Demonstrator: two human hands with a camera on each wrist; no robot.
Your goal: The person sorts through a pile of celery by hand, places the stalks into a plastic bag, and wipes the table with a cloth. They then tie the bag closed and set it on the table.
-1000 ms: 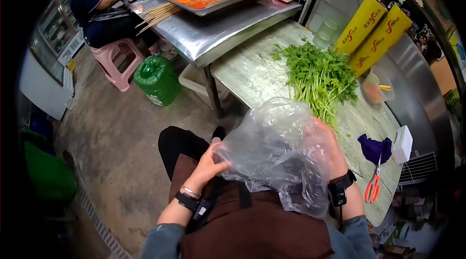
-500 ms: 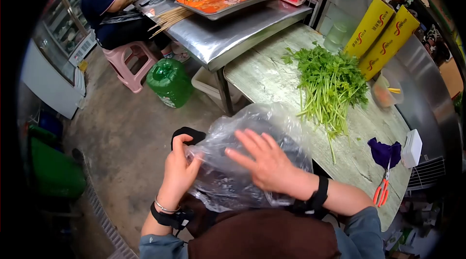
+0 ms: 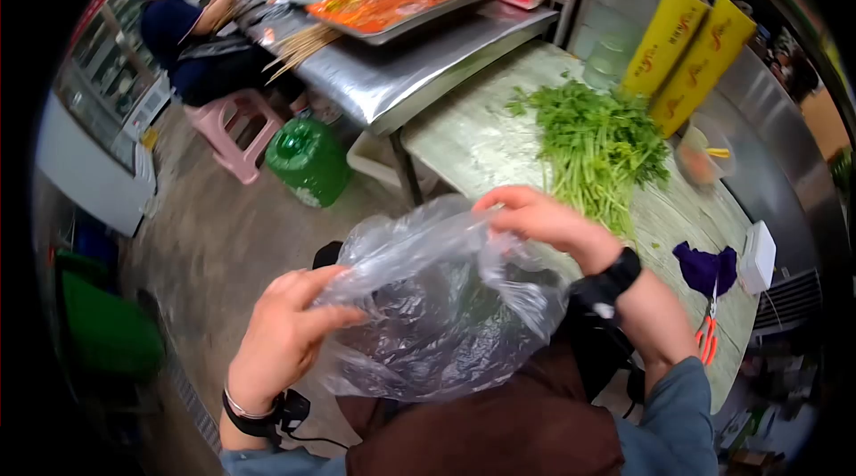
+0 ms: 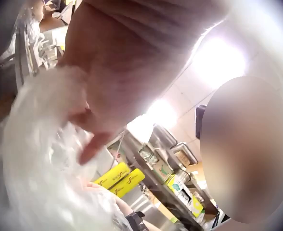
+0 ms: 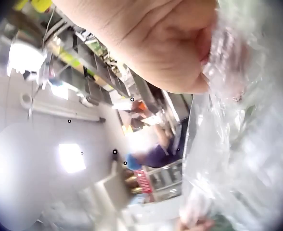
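A clear plastic bag (image 3: 428, 315) spreads over the lap, its upper edge raised between the two hands. The left hand (image 3: 290, 324) grips the bag's left side between thumb and fingers; in the left wrist view that hand (image 4: 127, 62) curls at the crumpled plastic (image 4: 40, 144). At the bag's upper right, the right hand (image 3: 548, 222) pinches the edge with bent fingers. The right wrist view has this hand (image 5: 156, 43) closed on a fold of the film (image 5: 237, 139). A bunch of leafy green stalks (image 3: 597, 151) lies on the table just beyond the right hand.
On the light table (image 3: 473, 133) are yellow boxes (image 3: 700, 61), a bowl (image 3: 700, 160), a purple cloth (image 3: 704, 268), red-handled scissors (image 3: 707, 340) and a white box (image 3: 758, 258). A tray of red food (image 3: 410, 2) stands on the steel table. Another person (image 3: 192, 44) sits at far left.
The right hand first came off the bag's right side with spread fingers, and now holds its upper edge. The left hand has moved left and down, and the bag is spread wider.
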